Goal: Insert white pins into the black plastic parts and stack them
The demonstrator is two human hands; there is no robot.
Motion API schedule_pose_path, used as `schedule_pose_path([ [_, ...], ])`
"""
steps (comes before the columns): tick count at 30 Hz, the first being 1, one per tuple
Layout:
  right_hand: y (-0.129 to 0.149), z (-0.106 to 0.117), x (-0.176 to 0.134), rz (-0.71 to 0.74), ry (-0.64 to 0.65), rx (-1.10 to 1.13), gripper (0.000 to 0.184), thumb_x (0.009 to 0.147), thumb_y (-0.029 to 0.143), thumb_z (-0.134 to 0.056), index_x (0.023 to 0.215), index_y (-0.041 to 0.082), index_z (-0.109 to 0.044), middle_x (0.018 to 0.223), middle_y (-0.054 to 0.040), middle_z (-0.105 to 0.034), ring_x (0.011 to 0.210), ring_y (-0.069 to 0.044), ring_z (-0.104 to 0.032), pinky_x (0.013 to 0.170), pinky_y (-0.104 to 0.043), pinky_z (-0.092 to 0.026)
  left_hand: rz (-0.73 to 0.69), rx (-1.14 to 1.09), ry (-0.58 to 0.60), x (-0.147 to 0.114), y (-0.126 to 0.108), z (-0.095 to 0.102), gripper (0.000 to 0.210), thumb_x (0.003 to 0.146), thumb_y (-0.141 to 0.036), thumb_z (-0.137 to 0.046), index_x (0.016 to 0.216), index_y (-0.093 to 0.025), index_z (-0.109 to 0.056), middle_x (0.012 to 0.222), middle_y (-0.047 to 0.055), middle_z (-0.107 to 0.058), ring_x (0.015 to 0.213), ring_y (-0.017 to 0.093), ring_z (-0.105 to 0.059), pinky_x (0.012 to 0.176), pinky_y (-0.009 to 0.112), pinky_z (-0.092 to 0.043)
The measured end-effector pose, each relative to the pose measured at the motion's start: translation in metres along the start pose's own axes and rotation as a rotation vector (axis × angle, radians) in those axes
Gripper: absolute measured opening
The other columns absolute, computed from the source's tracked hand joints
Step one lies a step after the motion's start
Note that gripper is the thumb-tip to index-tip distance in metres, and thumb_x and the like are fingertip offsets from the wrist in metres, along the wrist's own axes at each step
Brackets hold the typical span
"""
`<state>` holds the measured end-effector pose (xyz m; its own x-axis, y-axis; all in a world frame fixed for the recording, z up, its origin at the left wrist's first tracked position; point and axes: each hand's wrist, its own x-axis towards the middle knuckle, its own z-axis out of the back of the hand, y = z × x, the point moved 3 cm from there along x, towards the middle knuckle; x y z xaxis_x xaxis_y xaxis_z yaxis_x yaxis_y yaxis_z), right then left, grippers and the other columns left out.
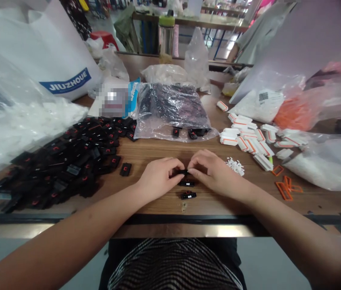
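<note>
My left hand (157, 175) and my right hand (212, 170) meet over the middle of the table, thumbs and forefingers pinched. Between their fingertips is a small black plastic connector (183, 172), partly hidden by the fingers. Just below it lies a second black connector (188, 183) with two white round bits on its face. Closer to the table edge rests another black connector (188, 195), with white bits and a touch of red. A small heap of tiny white plastic pieces (235, 166) lies right beside my right hand.
A big pile of black connectors (76, 157) covers the left; one black connector (125, 169) lies apart. Behind my hands is a clear bag of black parts (173, 106). White parts with orange seals (250, 137) and loose orange frames (283, 190) lie right. A bottle (166, 36) stands behind.
</note>
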<state>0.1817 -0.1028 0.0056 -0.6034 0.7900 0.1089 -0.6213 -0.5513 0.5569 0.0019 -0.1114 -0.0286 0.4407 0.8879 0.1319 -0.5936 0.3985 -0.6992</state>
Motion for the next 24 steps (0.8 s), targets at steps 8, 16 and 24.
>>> schedule_pose_path([
  [8,0.001,0.0,0.001,0.044,0.035,-0.151,0.01,0.094,0.022,-0.054,0.086,0.019,-0.061,0.091,-0.0073,-0.062,0.09,-0.022,-0.054,0.085,-0.039,-0.044,-0.008,0.016,0.013,0.001,0.001,-0.001,0.007,0.084,-0.022,-0.069,0.09,-0.022,-0.067,0.068,-0.004,-0.053,0.062,0.013,-0.049,0.061,0.027,-0.035],
  [16,0.014,-0.002,0.004,0.084,0.084,-0.235,0.018,0.097,0.02,-0.049,0.086,0.018,-0.063,0.092,-0.0092,-0.063,0.089,-0.022,-0.053,0.086,-0.039,-0.043,0.004,0.011,0.005,0.0,-0.001,0.0,0.005,0.083,-0.02,-0.069,0.088,-0.021,-0.067,0.068,-0.004,-0.054,0.062,0.013,-0.049,0.06,0.027,-0.035],
  [24,0.012,0.001,-0.001,0.124,0.084,-0.291,0.026,0.1,0.025,-0.047,0.096,0.018,-0.072,0.093,-0.0081,-0.069,0.089,-0.022,-0.056,0.082,-0.039,-0.041,0.017,0.002,0.003,0.001,-0.002,0.001,0.007,0.083,-0.019,-0.069,0.089,-0.021,-0.068,0.068,-0.004,-0.054,0.062,0.013,-0.049,0.061,0.027,-0.036],
])
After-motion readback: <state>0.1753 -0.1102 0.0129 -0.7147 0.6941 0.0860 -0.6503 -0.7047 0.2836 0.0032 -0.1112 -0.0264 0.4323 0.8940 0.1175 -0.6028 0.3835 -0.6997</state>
